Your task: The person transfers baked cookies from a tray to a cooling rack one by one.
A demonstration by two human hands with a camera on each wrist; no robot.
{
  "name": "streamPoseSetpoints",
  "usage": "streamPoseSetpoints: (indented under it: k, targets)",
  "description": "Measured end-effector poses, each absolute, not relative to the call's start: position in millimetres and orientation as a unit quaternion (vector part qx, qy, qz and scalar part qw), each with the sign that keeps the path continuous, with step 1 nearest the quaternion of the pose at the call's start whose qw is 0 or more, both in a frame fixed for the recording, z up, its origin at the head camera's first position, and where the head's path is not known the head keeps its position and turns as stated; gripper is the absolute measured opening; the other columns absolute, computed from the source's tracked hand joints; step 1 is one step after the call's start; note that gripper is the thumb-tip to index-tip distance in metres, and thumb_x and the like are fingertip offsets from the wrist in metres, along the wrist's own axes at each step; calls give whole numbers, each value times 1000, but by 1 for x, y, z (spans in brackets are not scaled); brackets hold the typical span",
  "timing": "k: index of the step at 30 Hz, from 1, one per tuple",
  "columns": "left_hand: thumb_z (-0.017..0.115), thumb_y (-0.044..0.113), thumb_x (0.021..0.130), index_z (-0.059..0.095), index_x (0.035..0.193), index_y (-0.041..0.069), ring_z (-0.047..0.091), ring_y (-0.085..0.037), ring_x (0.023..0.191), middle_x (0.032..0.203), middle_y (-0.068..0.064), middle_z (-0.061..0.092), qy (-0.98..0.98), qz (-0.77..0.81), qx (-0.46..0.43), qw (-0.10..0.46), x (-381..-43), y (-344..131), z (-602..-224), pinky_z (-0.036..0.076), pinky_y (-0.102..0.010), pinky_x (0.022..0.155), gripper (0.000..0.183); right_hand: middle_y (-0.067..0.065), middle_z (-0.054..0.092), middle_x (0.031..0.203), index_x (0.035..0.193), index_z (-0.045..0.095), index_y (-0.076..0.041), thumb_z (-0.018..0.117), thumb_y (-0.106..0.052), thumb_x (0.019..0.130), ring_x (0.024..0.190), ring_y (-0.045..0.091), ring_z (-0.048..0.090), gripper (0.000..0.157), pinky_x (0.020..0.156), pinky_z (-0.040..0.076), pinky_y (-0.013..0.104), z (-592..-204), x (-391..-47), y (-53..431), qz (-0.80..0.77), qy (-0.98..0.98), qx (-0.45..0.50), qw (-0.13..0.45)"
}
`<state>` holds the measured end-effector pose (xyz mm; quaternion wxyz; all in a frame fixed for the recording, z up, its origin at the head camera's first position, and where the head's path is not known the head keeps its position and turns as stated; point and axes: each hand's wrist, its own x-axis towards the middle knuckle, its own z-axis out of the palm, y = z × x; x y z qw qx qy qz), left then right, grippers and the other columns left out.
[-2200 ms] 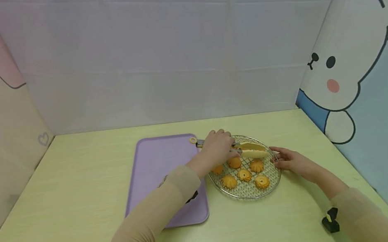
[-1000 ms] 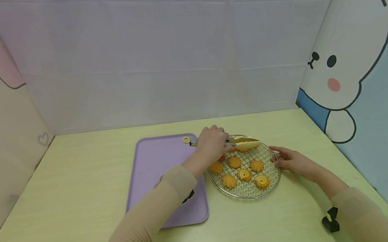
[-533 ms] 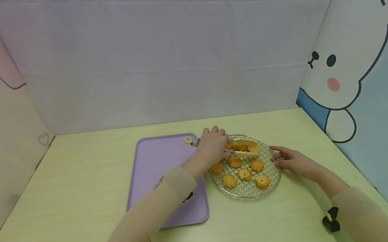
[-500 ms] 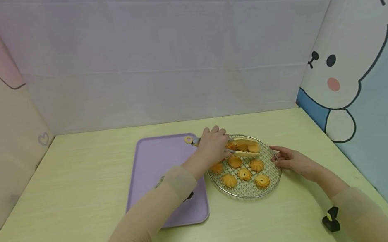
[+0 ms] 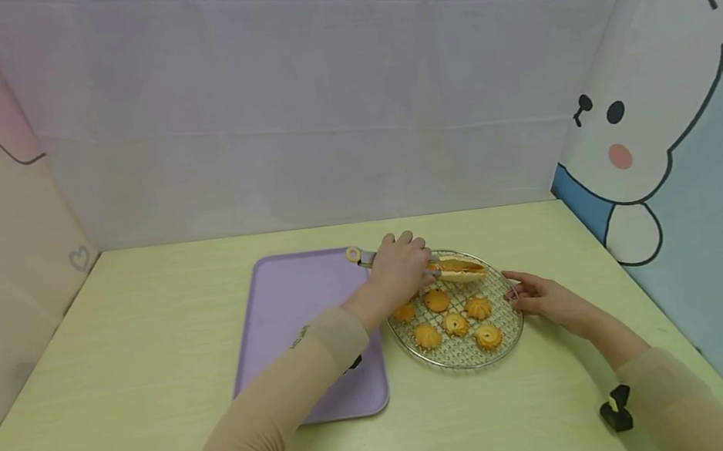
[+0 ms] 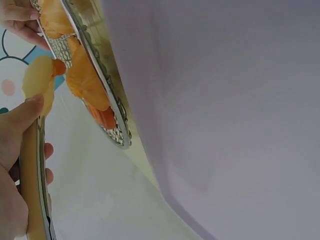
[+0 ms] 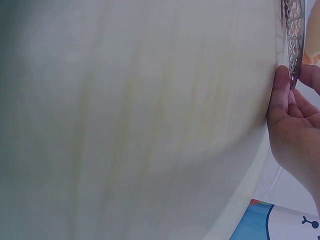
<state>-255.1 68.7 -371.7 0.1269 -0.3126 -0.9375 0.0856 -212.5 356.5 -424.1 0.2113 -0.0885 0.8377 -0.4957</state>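
My left hand (image 5: 400,274) grips a pair of kitchen tongs (image 5: 459,268) with pale yellow scalloped tips and a ring at the handle end. The tips are low over the far part of a round wire cooling rack (image 5: 455,359), with an orange piece (image 6: 58,67) between them in the left wrist view. Several golden cookies (image 5: 426,336) lie on the rack, some partly hidden behind my hand and the tongs. At the rack's right rim, my right hand (image 5: 544,299) pinches the edge, with thumb and fingers on either side of it in the right wrist view.
A flat purple tray (image 5: 333,409) lies left of the rack, under my left forearm. Both are on a pale yellow-green table (image 5: 116,410). A plain light wall (image 5: 321,146) stands behind it, with a cartoon-printed panel (image 5: 710,165) on the right.
The tongs, shown wide apart over the far cookies half a second ago, have come together and tilted around an orange piece. My right hand stays at the rim.
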Motion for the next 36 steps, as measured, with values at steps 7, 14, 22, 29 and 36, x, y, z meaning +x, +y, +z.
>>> streamPoseSetpoints:
  k: [7, 14, 22, 29, 36]
  targets:
    - [64, 57, 80, 70, 108, 23, 54, -12, 82, 94, 7, 64, -955, 2, -293, 52, -253, 71, -367, 43, -29, 71, 44, 25, 45, 132, 151, 16, -5, 52, -18, 98, 115, 23, 46, 65, 83, 45, 18, -424, -213, 358, -493, 839, -90, 212]
    - [68, 53, 79, 75, 96, 23, 52, -10, 67, 82, 8, 67, -959, -104, -265, -19, -250, 72, -371, 40, -25, 56, 35, 26, 45, 131, 151, 17, -4, 52, -17, 97, 113, 22, 48, 65, 83, 45, 19, -426, -212, 362, -488, 841, -96, 212]
    - [69, 57, 77, 74, 95, 22, 51, -13, 69, 81, 6, 65, -963, -111, -243, -19, -248, 71, -377, 38, -27, 56, 39, 25, 46, 131, 151, 17, -4, 52, -18, 97, 112, 20, 48, 65, 83, 45, 18, -426, -212, 365, -485, 843, -98, 213]
    - [65, 63, 77, 69, 113, 20, 50, -15, 82, 94, 3, 62, -969, -80, -235, -2, -247, 71, -378, 41, -33, 70, 56, 25, 46, 131, 151, 17, -5, 52, -18, 97, 113, 21, 48, 65, 83, 45, 19, -426, -212, 364, -484, 843, -93, 214]
    - [65, 61, 77, 70, 102, 18, 46, -15, 78, 88, 5, 58, -970, -75, -229, 13, -249, 72, -378, 36, -31, 68, 50, 25, 46, 131, 151, 17, -5, 52, -18, 97, 115, 25, 47, 66, 83, 45, 18, -426, -212, 363, -481, 845, -96, 212]
